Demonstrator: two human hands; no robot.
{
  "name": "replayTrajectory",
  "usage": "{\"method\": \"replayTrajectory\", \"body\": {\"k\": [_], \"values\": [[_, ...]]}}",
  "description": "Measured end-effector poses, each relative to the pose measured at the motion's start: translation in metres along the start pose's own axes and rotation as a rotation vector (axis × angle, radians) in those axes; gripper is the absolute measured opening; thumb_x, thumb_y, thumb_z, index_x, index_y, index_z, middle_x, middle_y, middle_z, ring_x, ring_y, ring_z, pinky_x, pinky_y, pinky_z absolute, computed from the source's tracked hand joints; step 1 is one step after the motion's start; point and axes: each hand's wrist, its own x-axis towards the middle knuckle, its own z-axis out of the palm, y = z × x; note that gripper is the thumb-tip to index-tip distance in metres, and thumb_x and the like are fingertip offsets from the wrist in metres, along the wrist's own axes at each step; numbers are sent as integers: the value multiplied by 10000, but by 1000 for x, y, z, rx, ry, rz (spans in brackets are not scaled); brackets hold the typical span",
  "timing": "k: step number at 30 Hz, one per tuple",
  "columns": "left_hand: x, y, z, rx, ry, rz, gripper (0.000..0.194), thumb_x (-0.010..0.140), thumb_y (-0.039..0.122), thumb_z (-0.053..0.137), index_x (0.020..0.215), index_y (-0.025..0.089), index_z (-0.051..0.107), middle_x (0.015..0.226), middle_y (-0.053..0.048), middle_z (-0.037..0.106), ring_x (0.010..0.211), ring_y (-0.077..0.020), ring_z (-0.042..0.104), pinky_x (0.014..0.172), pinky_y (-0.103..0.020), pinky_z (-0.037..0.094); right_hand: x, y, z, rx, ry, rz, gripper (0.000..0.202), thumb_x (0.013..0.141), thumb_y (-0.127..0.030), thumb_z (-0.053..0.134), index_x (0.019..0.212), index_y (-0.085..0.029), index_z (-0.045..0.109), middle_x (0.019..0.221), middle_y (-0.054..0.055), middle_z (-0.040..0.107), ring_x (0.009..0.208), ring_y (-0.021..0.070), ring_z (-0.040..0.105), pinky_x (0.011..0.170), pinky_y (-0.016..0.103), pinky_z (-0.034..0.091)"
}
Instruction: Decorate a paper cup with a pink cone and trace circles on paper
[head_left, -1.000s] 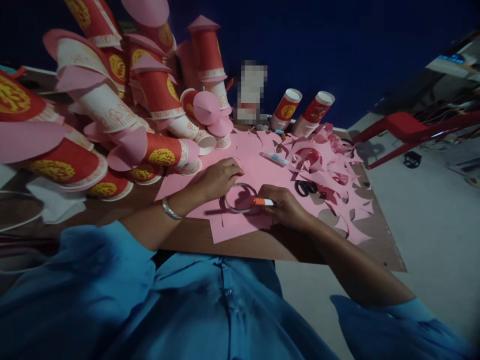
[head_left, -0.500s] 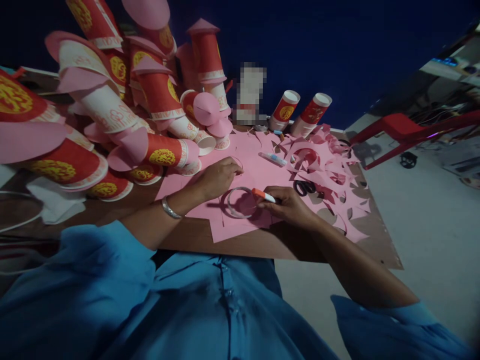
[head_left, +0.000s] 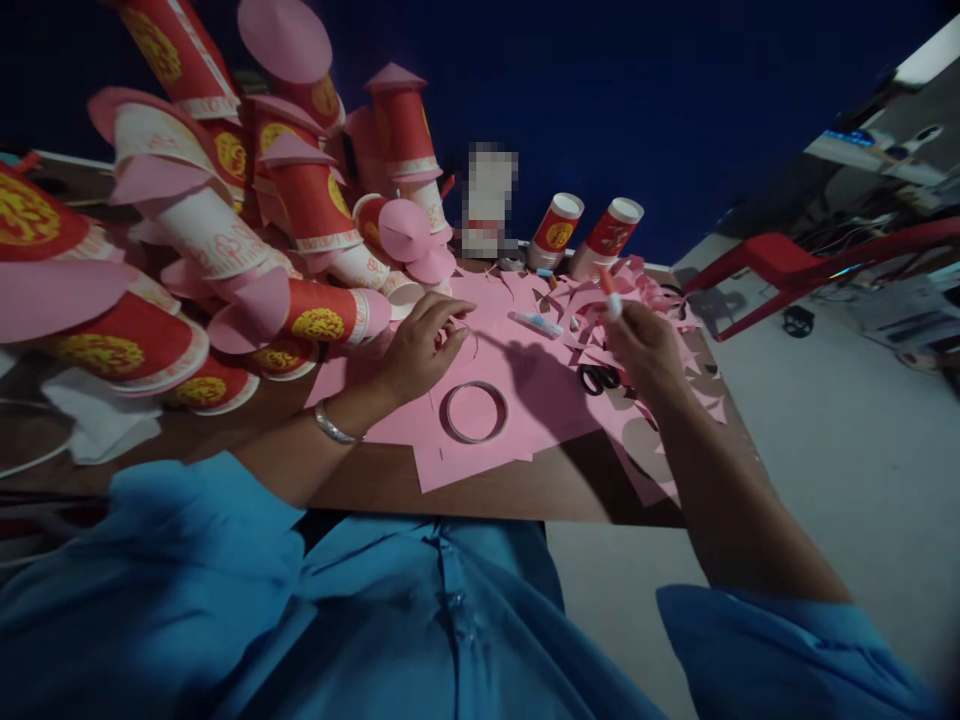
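My left hand [head_left: 426,345] hovers over pink paper [head_left: 540,400], its fingers apart and holding nothing. A thin grey ring [head_left: 480,440] lies flat on the sheet nearer to me, touched by neither hand. My right hand [head_left: 651,345] is raised at the right, closed around an orange-and-white marker [head_left: 613,300] that points up and away from me. Beneath the left fingers a curved drawn line shows on the paper. Black-handled scissors [head_left: 598,379] lie beside the right hand, partly under pink scraps. Beyond them rests a pale glue tube [head_left: 535,324].
At the left stand many red and white paper cups [head_left: 319,310] with pink paper cones. Two cup stacks [head_left: 556,232] stand at the back. Cut pink scraps [head_left: 645,280] cover the table's right side. A red stool [head_left: 772,260] is on the floor at the right.
My right hand has lifted the marker away from the ring, up and to the right. The left hand has shifted slightly left and its fingers have spread. The ring stays on the paper.
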Motion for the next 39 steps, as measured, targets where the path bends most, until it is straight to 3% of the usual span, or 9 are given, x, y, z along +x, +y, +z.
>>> {"method": "replayTrajectory", "body": {"k": [5, 8, 12, 16, 21, 24, 28, 34, 39], "values": [[-3, 4, 1, -241, -19, 4, 465, 972, 265, 710, 1412, 203, 574, 1197, -86, 665, 833, -115, 660, 739, -258, 600, 5, -33, 52, 279, -378, -78, 447, 918, -639, 718, 1036, -219, 810, 775, -4, 636, 660, 136, 491, 729, 328, 487], [-3, 9, 0, -218, 10, 2, 333, 979, 275, 713, 1300, 204, 662, 1072, -60, 705, 828, -121, 661, 724, -248, 580, 15, -42, 71, 282, -516, -144, 366, 926, -576, 724, 960, -224, 818, 760, -23, 666, 702, 137, 529, 884, 382, 528], [-1, 15, -4, -165, 35, -42, 128, 987, 301, 712, 1065, 208, 754, 926, -37, 730, 810, -135, 663, 701, -258, 565, 22, -40, 79, 435, -552, -44, 337, 857, -477, 803, 1037, -192, 809, 775, -13, 688, 661, 117, 521, 626, 265, 454], [-1, 13, -5, -256, 52, -165, 166, 973, 366, 729, 974, 202, 749, 887, -29, 752, 770, -132, 673, 665, -250, 570, 23, -29, 78, 684, -480, 127, 384, 785, -455, 870, 1026, -166, 797, 634, -48, 606, 523, 77, 449, 477, 220, 329], [-2, 7, -1, -338, -20, -253, 270, 968, 458, 727, 892, 199, 716, 767, -2, 739, 621, -112, 637, 585, -240, 549, 20, -18, 80, 981, -272, 252, 370, 681, -445, 939, 923, -216, 779, 578, -83, 562, 468, 67, 410, 438, 224, 339], [-2, 8, 3, -301, -75, -214, 241, 962, 431, 738, 891, 201, 737, 791, -12, 754, 635, -119, 643, 592, -244, 538, 12, -22, 89, 1065, -286, 266, 463, 667, -476, 950, 1018, -230, 775, 623, -80, 587, 487, 68, 436, 446, 220, 346], [-3, 10, 3, -180, -111, -91, 176, 979, 358, 730, 897, 204, 756, 862, -29, 785, 745, -143, 692, 704, -275, 562, 8, -27, 97, 985, -348, 239, 493, 747, -618, 882, 1009, -221, 751, 675, -56, 598, 500, 80, 461, 450, 240, 342], [0, 6, -4, -72, -54, -48, 136, 971, 315, 748, 894, 204, 760, 834, -19, 786, 730, -143, 681, 718, -286, 555, 27, -8, 62, 570, 43, 89, 610, 976, -840, 374, 1205, -347, 651, 833, 32, 650, 645, 197, 539, 587, 350, 439], [-2, 4, 0, -40, -90, -3, 105, 982, 300, 738, 1006, 207, 780, 945, -47, 810, 861, -170, 727, 818, -317, 596, 16, -12, 73, 599, 52, 32, 418, 958, -687, 617, 1182, -334, 608, 957, 20, 718, 686, 177, 629, 667, 357, 536]]}}
